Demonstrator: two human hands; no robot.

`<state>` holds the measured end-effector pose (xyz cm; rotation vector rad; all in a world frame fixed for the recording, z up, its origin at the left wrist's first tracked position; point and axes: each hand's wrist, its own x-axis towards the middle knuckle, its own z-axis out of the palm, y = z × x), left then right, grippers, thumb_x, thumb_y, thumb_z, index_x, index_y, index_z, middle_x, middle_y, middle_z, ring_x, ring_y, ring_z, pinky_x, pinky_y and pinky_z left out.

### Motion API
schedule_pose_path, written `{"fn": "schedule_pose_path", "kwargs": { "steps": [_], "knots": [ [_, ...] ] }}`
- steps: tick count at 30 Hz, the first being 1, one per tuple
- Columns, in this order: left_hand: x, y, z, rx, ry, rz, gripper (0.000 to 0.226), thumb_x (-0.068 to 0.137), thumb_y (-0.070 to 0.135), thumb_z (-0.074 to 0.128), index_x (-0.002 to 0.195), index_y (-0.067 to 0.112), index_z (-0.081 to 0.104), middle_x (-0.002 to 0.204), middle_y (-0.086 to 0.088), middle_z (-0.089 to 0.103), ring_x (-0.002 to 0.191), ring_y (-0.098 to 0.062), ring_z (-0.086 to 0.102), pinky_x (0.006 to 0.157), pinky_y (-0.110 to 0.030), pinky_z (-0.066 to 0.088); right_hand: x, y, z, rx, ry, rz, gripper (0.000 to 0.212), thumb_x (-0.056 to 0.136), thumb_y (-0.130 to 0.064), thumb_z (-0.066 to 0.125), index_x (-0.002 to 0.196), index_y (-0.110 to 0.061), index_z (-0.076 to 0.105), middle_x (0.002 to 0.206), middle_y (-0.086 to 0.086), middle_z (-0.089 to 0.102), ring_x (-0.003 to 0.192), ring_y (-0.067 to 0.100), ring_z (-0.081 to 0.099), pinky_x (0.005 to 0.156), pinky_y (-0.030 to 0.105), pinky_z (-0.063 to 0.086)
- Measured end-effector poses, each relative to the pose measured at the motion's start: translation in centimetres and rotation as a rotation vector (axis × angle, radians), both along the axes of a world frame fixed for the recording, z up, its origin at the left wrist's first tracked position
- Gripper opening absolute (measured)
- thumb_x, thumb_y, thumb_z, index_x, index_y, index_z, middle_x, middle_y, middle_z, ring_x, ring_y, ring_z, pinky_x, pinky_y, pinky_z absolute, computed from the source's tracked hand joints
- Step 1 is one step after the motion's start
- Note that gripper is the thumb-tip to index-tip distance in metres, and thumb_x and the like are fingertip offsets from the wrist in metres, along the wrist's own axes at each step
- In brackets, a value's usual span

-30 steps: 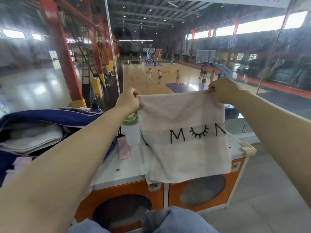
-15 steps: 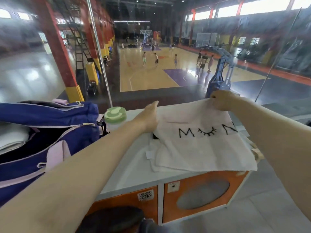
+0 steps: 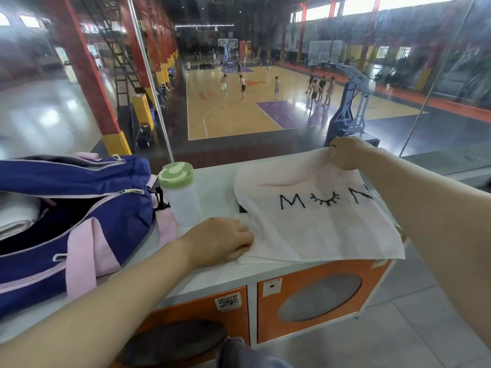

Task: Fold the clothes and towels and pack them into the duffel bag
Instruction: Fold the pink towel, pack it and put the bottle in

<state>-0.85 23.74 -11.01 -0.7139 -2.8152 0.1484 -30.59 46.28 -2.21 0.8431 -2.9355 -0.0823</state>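
A pale pink towel (image 3: 318, 229) with black stitched letters lies spread on the white cabinet top (image 3: 212, 277), its right side hanging past the edge. My right hand (image 3: 345, 154) grips the towel's far right corner and lifts it slightly. My left hand (image 3: 220, 241) rests on the near left corner with fingers curled over the edge. The blue duffel bag (image 3: 111, 197) with pink straps stands open at the left, apart from the towel. A folded white cloth (image 3: 16, 216) lies inside it.
A clear bottle with a green lid (image 3: 179, 193) stands between bag and towel. A small dark object (image 3: 242, 209) peeks from under the towel's left edge. The cabinet has orange doors (image 3: 308, 296). A glass wall stands behind it, overlooking a basketball court.
The towel, held up in the air by both hands a second ago, now lies on the cabinet top. My left hand moved from the far left corner to the near left corner.
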Motion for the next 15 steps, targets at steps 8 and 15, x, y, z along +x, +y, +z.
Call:
{"fn": "schedule_pose_path", "kwargs": {
  "steps": [8,15],
  "knots": [
    [0.5,0.4,0.2,-0.032,0.003,-0.064,0.021,0.092,0.036,0.047,0.094,0.023,0.064,0.09,0.007,0.063,0.073,-0.014,0.061,0.056,-0.028,0.051,0.9,0.0,0.1,-0.05,-0.013,-0.058,0.039,0.095,-0.017,0.04,0.131,-0.007,0.053,0.131,0.012,0.057,0.118,0.029,0.055,0.09,0.034,0.045],
    [1.6,0.3,1.3,-0.086,-0.018,-0.098,0.013,0.086,0.026,0.053,0.075,0.021,0.058,0.071,0.008,0.056,0.06,-0.011,0.049,0.052,-0.026,0.042,1.1,0.0,0.0,-0.094,-0.046,-0.062,0.03,0.092,-0.018,0.045,0.115,-0.006,0.059,0.115,0.014,0.063,0.103,0.029,0.058,0.086,0.034,0.048]
  ]
}}
